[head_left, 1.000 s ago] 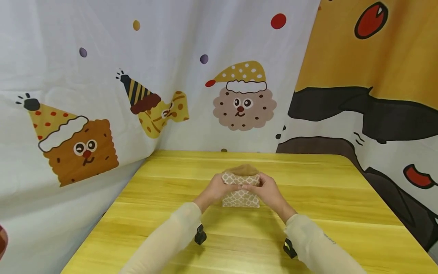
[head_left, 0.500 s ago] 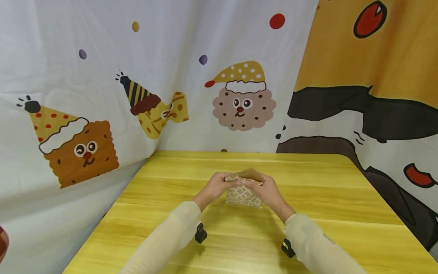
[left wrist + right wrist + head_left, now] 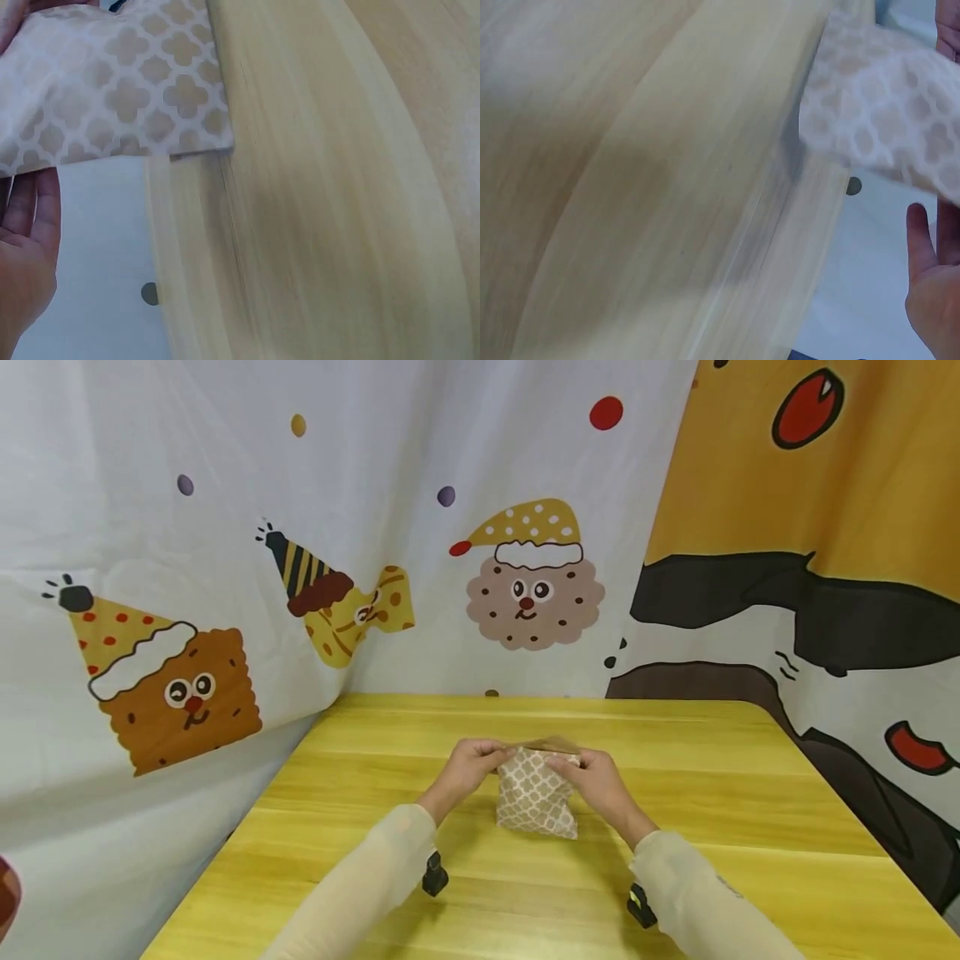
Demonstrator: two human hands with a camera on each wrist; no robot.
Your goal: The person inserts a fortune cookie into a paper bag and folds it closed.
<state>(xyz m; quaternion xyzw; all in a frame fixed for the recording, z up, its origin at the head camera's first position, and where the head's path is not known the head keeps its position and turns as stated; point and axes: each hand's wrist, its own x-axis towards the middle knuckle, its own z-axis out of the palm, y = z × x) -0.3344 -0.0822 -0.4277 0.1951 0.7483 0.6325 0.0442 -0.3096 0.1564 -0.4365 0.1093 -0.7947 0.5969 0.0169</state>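
A small brown paper bag (image 3: 534,795) with a white lattice print hangs upright above the table, its brown back rim (image 3: 553,743) showing at the top. My left hand (image 3: 467,768) pinches its upper left corner. On the upper right side, my right hand (image 3: 604,785) grips the rim with the thumb across the printed front. In the left wrist view the bag (image 3: 124,97) covers part of the left hand (image 3: 28,247). The right wrist view has the bag (image 3: 881,112) above the right hand (image 3: 937,292), whose thumb side is partly cut off.
A yellow wood-grain table (image 3: 390,877) lies beneath the hands. Behind it and on the left hangs a white curtain (image 3: 390,452) with cartoon prints, touching the back edge. Black wrist devices (image 3: 435,875) sit under both sleeves.
My hands have spread from the front middle of the bag toward its upper corners. The bag's mouth looks narrower, and more of the printed front shows, reaching lower.
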